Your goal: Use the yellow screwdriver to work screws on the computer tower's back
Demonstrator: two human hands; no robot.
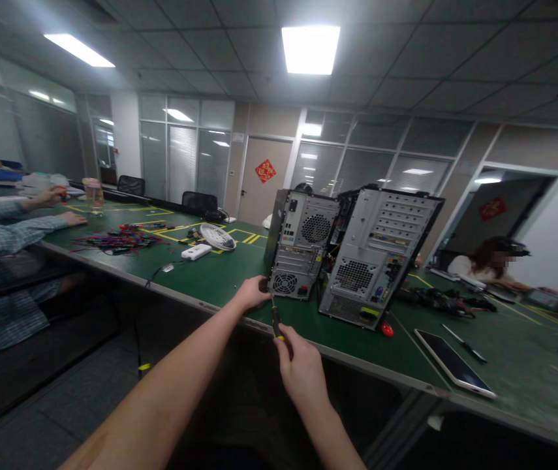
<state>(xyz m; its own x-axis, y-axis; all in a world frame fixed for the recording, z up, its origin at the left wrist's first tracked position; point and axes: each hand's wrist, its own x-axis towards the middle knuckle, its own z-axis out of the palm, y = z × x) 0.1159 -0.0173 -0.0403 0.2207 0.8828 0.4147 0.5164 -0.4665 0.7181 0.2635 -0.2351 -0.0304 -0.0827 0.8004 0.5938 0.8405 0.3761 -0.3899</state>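
Two desktop computer cases stand upright on the green table, their back panels facing me. My left hand [252,293] is closed around the lower left corner of the smaller computer case [294,264]; its fingertips are partly hidden there. In my right hand [299,358] is a screwdriver [275,318] with a black and yellow handle, gripped between thumb and fingers. Its shaft points up to the bottom left corner of that case's back, close to my left hand. The larger computer case [374,254] stands just to the right, tilted in view.
Left on the table [200,281] lie a bundle of coloured wires [122,240], a white box-like device [196,252] and a white oval object [218,237]. To the right are a phone [453,362], a pen-like tool [465,344] and dark cables [442,300]. Co-workers sit at both sides.
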